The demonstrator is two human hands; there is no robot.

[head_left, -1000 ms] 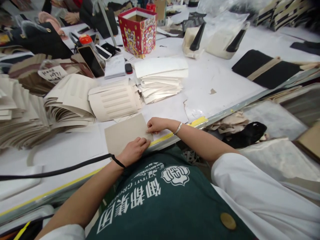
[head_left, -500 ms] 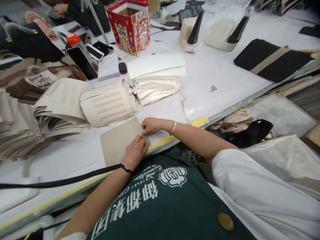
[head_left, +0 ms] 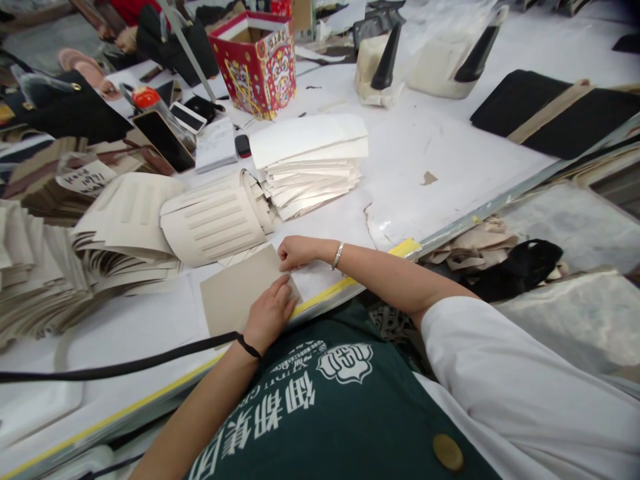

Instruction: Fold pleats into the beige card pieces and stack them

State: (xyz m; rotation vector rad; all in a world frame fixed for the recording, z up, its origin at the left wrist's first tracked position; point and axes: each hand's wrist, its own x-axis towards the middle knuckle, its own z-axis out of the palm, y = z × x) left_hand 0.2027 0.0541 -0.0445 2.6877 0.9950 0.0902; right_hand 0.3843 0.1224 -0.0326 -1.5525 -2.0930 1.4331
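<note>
A flat beige sheet (head_left: 235,290), its exact material unclear, lies at the front edge of the table under my hands. At its far right corner is my right hand (head_left: 297,252), with fingers curled into a pinch at the sheet's edge. My left hand (head_left: 270,308) rests over the sheet's near right part, its fingers bent together and pressed on the edge. The fingertips of both hands are close to each other and partly hidden. A black strap (head_left: 245,343) runs from my left wrist to the left.
Behind the sheet lie curved stacks of cream pieces (head_left: 215,223) and a pile of white pieces (head_left: 310,147). Farther back stand a red patterned box (head_left: 255,63) and two tape-wrapped blocks with black handles. Black panels (head_left: 545,113) lie at right. Yellow tape (head_left: 330,290) marks the table edge.
The view has shifted slightly. My right hand stays at the sheet's far corner, and the fingers of my left hand have shifted a little along the edge. The sheet stays in place.
</note>
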